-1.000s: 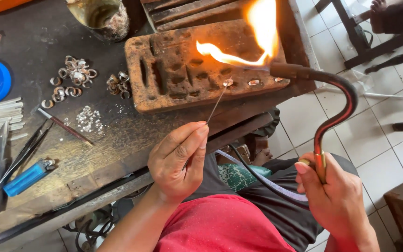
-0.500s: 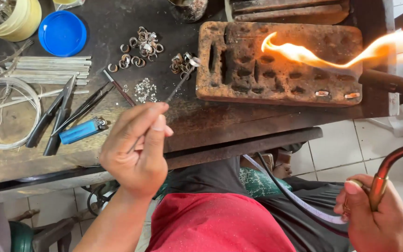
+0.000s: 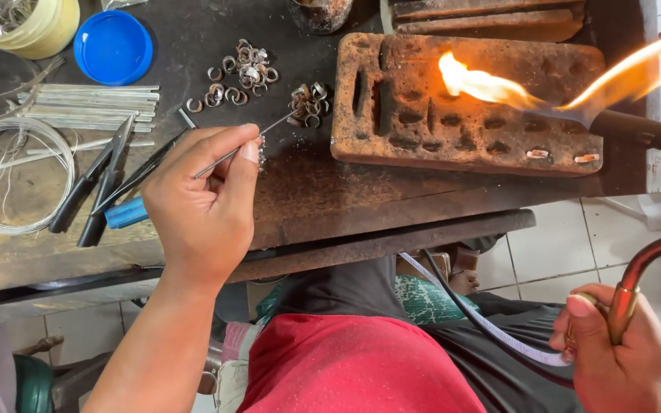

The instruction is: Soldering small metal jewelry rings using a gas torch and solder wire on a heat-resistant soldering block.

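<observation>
Left hand (image 3: 204,203) pinching thin pick (image 3: 242,147), tip angled up-right onto ring pile (image 3: 307,103); right hand (image 3: 629,363) gripping lit torch (image 3: 636,130), well apart to the right.

Bare forearms and hands (image 3: 200,206), no sleeves showing, red shirt (image 3: 353,367), dark trousers (image 3: 499,344)

I see even, soft daylight across the whole view, with no hard shadows on the dark workbench (image 3: 284,191). The torch flame (image 3: 491,82) burns out to white-yellow at its core, and its streak toward the upper right edge is smeared. My near foreground, the red shirt (image 3: 353,367), looks slightly soft. The pale floor tiles (image 3: 575,245) appear bright but not blown out.
</observation>
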